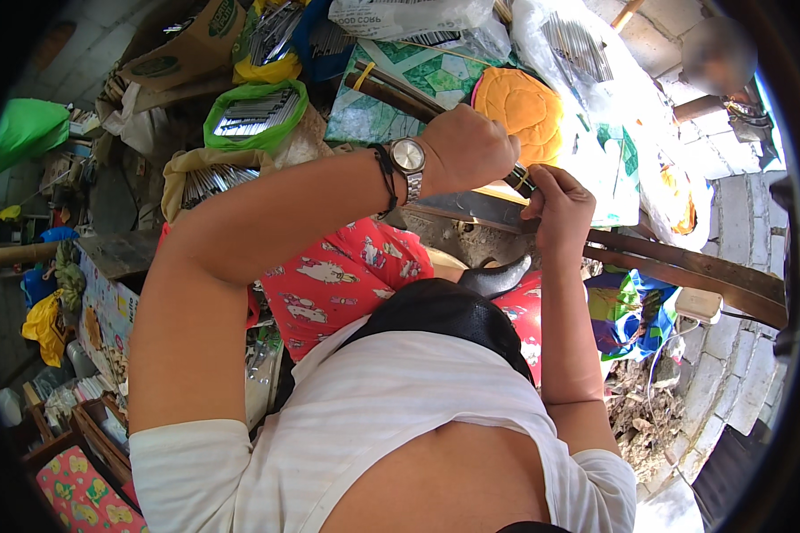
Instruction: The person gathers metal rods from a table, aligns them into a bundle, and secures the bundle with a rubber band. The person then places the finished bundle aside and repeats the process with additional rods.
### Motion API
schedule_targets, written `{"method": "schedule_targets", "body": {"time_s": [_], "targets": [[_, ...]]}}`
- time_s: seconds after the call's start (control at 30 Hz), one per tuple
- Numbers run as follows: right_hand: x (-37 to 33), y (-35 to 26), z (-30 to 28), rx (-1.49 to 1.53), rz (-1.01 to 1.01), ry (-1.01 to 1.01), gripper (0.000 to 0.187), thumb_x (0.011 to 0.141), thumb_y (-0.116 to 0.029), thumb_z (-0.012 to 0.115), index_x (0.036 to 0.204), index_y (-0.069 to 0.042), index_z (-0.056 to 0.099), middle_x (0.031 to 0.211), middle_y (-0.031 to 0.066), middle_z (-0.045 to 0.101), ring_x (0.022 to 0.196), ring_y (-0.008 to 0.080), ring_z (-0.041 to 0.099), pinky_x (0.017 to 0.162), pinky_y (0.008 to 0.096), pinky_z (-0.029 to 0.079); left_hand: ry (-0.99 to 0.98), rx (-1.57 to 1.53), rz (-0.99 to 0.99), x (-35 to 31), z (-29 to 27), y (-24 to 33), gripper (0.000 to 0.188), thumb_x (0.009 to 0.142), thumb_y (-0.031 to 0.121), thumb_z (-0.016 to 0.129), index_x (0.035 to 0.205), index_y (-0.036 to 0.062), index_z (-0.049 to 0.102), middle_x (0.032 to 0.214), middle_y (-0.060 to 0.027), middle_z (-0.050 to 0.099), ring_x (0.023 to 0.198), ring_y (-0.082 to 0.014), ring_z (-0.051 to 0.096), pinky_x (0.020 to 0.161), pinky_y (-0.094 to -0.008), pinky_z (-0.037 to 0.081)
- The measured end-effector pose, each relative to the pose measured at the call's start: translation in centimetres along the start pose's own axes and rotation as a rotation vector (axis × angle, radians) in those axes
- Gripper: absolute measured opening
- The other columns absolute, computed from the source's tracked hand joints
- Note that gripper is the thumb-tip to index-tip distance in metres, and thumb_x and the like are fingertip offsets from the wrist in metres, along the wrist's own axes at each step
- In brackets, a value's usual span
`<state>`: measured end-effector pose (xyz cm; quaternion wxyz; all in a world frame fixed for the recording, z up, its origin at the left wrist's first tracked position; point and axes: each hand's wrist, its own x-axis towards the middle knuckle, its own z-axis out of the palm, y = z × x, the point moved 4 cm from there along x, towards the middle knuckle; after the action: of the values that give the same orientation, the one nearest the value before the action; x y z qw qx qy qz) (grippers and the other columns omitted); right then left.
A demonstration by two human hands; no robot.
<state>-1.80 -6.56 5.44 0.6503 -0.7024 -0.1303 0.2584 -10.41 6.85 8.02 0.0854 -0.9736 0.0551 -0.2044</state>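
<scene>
My left hand (471, 147) is closed in a fist round a bundle of long, thin dark strips (402, 98). A yellow band (364, 74) circles the bundle near its far left end. The other end comes out past my knuckles, towards my right hand (562, 209). There, my right thumb and fingers pinch at a second yellow band (523, 178) round the bundle's near end. The bundle slants over a green and white patterned tabletop (351, 115). Just beyond my left knuckles lies an orange-yellow quilted pad (520, 111). The middle of the bundle is hidden by my left hand.
A green bag (258, 124) and a beige sack (206, 178) of thin metal-looking rods stand left of the tabletop. A cardboard box (182, 44) sits behind them. Clear plastic (578, 49) covers more rods at the far right. A wooden beam (693, 271) runs right.
</scene>
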Motion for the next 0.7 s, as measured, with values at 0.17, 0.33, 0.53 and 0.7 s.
{"method": "schedule_targets", "body": {"time_s": [0.17,0.33,0.53,0.7], "targets": [[-1.2,-0.1,1.0,-0.073,-0.095,0.050,0.018,0.091,-0.012,0.066,0.096,0.005,0.069,0.062,0.0030,0.062,0.051,0.0076,0.056,0.046,0.0207,0.045,-0.029,-0.104,-0.117,-0.1,0.8,0.0,0.011,0.078,0.018,0.062,0.074,0.0083,0.059,0.064,-0.0070,0.063,0.059,-0.0234,0.067,0.050,-0.0361,0.052],[-2.4,0.3,2.2,0.063,-0.261,0.018,0.014,0.098,-0.012,0.056,0.103,0.001,0.057,0.081,0.0088,0.068,0.073,0.0114,0.065,0.054,0.0222,0.052,-0.049,-0.121,-0.288,-0.1,1.5,-0.6,0.010,0.079,0.017,0.061,0.077,0.0074,0.059,0.065,-0.0076,0.064,0.060,-0.0243,0.067,0.050,-0.0364,0.053],[-3.4,0.5,2.5,0.091,-0.290,-0.065,0.008,0.100,-0.006,0.048,0.104,0.000,0.047,0.090,0.0133,0.067,0.083,0.0147,0.066,0.066,0.0265,0.057,-0.059,-0.137,-0.276,-0.8,1.9,-0.3,0.008,0.079,0.015,0.060,0.078,0.0071,0.059,0.067,-0.0082,0.065,0.059,-0.0245,0.067,0.050,-0.0364,0.053],[-5.1,0.0,2.1,-0.001,-0.225,-0.139,0.009,0.098,0.000,0.045,0.103,0.003,0.051,0.106,0.0158,0.066,0.098,0.0167,0.065,0.082,0.0311,0.058,-0.089,-0.116,-0.229,-1.7,1.9,-0.6,0.007,0.078,0.014,0.061,0.078,0.0074,0.058,0.066,-0.0078,0.064,0.059,-0.0243,0.067,0.049,-0.0362,0.053]]}}
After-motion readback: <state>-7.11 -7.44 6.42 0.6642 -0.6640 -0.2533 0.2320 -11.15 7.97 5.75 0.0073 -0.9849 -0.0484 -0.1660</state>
